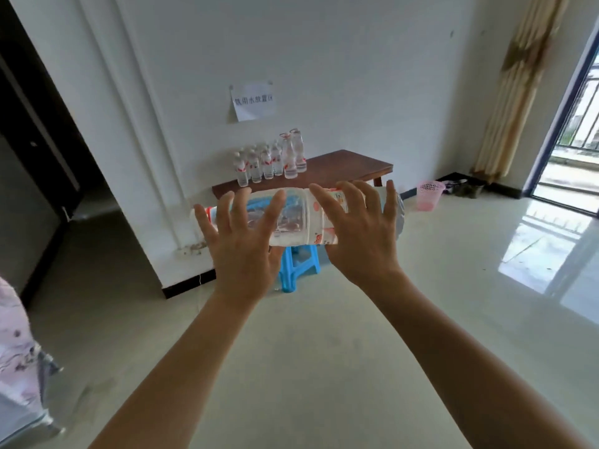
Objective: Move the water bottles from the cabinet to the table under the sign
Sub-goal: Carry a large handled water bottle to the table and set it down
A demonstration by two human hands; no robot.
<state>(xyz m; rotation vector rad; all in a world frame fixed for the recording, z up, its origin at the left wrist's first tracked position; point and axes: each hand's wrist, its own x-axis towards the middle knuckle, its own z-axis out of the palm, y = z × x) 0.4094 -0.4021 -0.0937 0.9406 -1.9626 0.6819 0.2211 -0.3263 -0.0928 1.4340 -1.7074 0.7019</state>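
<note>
Hands first: your left hand (241,244) and right hand (359,234) hold a large water bottle (304,218) on its side in the air, out in front of you. Your fingers are spread wide across its near face. Your thumbs are hidden behind it. Its red cap end points left, past your left hand, and its base sticks out beyond your right.

Ahead, the wooden bench (343,166) stands against the white wall under the paper sign (254,100). A cluster of small bottles (259,163) stands upright at its left end, with two taller bottles (293,153) just beside them. A blue stool (298,264) shows below the held bottle, and a pink basket (428,194) sits on the floor to the right.
</note>
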